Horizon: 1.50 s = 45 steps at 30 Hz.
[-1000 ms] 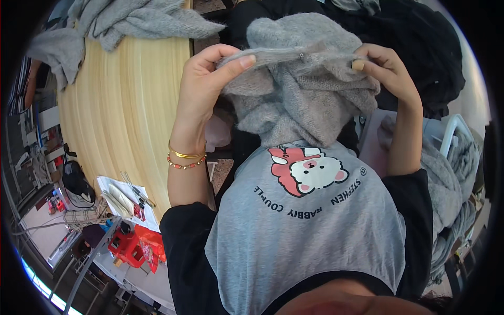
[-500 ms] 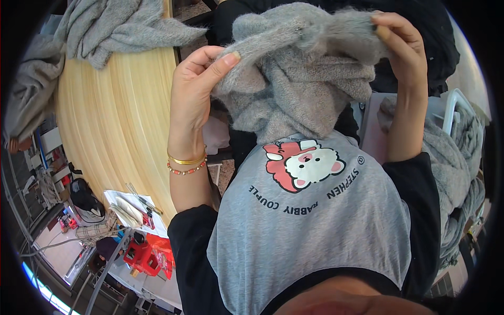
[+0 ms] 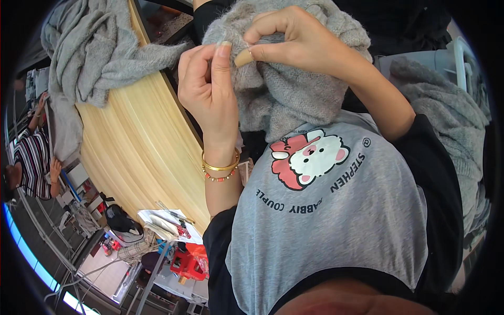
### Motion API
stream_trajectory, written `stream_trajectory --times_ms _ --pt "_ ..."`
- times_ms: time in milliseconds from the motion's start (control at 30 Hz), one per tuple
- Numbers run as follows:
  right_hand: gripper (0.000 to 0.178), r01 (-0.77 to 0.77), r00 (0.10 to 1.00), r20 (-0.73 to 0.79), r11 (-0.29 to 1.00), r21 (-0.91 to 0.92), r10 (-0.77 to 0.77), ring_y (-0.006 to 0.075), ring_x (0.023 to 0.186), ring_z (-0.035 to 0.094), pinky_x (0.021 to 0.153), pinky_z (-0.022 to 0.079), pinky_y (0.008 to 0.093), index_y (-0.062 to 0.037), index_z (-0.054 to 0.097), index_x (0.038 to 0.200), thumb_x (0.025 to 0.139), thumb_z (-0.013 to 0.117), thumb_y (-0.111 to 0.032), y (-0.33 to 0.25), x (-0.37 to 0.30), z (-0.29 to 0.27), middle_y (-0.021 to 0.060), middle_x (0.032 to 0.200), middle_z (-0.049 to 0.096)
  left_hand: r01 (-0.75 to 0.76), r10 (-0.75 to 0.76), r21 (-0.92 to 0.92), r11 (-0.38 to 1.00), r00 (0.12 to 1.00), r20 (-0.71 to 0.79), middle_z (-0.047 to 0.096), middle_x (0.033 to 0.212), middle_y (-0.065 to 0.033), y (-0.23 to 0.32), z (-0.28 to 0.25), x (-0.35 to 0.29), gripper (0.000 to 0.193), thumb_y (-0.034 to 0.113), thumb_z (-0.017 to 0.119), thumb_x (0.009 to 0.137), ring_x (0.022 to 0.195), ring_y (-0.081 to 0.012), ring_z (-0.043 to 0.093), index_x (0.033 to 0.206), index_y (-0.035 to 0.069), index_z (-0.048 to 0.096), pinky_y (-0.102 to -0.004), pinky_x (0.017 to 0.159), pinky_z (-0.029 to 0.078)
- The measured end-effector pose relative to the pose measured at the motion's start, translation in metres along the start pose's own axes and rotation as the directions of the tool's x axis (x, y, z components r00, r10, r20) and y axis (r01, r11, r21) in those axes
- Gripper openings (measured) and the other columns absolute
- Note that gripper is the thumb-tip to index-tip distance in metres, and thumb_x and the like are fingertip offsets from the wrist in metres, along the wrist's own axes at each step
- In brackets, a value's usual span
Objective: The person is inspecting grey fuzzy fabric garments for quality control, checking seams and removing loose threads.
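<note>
A fuzzy grey knit garment point(image 3: 310, 94) lies bunched over my lap and against my front. At its upper left part, my left hand point(image 3: 207, 86) is closed in a pinch, thumb pressed to the fingers. Close beside it, my right hand point(image 3: 296, 44) reaches across the knit with thumb and forefinger bent toward each other. A tan cover wraps the tip of the right thumb. The fingertips of both hands are a short gap apart, over the fuzzy edge. Whatever lies between either pair of fingers is too small to make out.
A wooden table point(image 3: 142, 142) stands to my left, with more grey knitwear point(image 3: 94, 58) on its far end. Tweezers and papers point(image 3: 168, 223) lie at its near end. At right, a bin point(image 3: 462, 63) stands by piled knitwear point(image 3: 441, 121). A person in stripes point(image 3: 34, 163) handles grey fabric at far left.
My hands have come together from a wide hold on the garment's edge. The right hand has swung left across the knit. The view has turned, bringing the striped person into sight.
</note>
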State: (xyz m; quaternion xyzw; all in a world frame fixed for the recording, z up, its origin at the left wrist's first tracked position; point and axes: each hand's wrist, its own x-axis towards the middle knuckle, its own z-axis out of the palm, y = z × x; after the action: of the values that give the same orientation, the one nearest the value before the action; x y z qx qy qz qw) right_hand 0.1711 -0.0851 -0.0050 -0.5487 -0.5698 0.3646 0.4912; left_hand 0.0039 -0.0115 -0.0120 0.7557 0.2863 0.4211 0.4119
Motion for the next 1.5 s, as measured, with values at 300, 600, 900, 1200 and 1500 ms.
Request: stream_trajectory --times_ms 300,600,900,1200,1500 --pt "0.017 0.209 0.976 -0.067 0.976 0.054 -0.205 0.0116 0.077 0.059 0.069 0.046 0.0255 0.003 0.067 0.087 0.08 0.07 -0.012 0.012 -0.004 0.008 0.0061 0.079 0.065 0.653 -0.56 -0.753 0.085 0.657 0.506 0.065 0.106 -0.0095 0.003 -0.008 0.001 0.023 0.021 0.052 0.097 0.096 -0.0179 0.064 0.109 0.002 0.058 -0.0324 0.085 0.052" --pt "0.021 0.052 0.997 0.046 0.959 0.277 -0.067 0.0084 0.077 0.058 0.069 0.047 0.0237 0.0026 0.065 0.102 0.086 0.067 -0.01 0.001 -0.005 -0.019 0.0044 0.086 0.067 0.602 -0.474 -0.782 -0.161 0.648 0.596 0.06 0.12 -0.0105 -0.004 -0.021 0.002 0.036 0.03 0.05 0.098 0.111 -0.0257 0.058 0.122 0.004 0.055 -0.0429 0.096 0.047" --pt "0.022 -0.064 0.956 -0.272 0.982 0.177 0.111 0.0054 0.063 0.06 0.056 0.047 0.0181 0.0049 0.065 0.101 0.079 0.065 0.006 -0.026 -0.007 -0.102 0.0074 0.084 0.07 0.583 -0.161 -0.784 -0.211 0.771 0.617 0.053 0.133 -0.0139 0.016 -0.031 0.03 0.044 0.038 0.047 0.098 0.125 -0.0307 0.047 0.128 0.006 0.054 -0.0521 0.108 0.032" --pt "0.019 0.659 0.678 0.145 0.508 -0.555 -0.721 0.0174 0.062 0.063 0.053 0.051 0.0249 0.0007 0.068 0.092 0.076 0.064 -0.007 -0.067 -0.014 -0.04 0.0156 0.092 0.069 0.455 -0.288 -0.735 0.503 0.89 0.353 0.068 0.099 -0.0066 0.046 -0.009 0.021 0.018 0.007 0.064 0.089 0.09 -0.0106 0.063 0.105 0.0 0.061 -0.0247 0.081 0.05" --pt "0.022 0.651 0.704 0.033 0.626 -0.43 -0.709 0.0146 0.066 0.059 0.053 0.047 0.0227 -0.0005 0.07 0.089 0.068 0.075 0.001 -0.045 0.004 -0.022 0.0072 0.08 0.059 0.395 -0.258 -0.665 0.633 0.918 0.3 0.066 0.101 -0.0048 0.036 -0.009 0.012 0.019 0.011 0.06 0.093 0.088 -0.0088 0.061 0.11 0.002 0.06 -0.0221 0.078 0.047"
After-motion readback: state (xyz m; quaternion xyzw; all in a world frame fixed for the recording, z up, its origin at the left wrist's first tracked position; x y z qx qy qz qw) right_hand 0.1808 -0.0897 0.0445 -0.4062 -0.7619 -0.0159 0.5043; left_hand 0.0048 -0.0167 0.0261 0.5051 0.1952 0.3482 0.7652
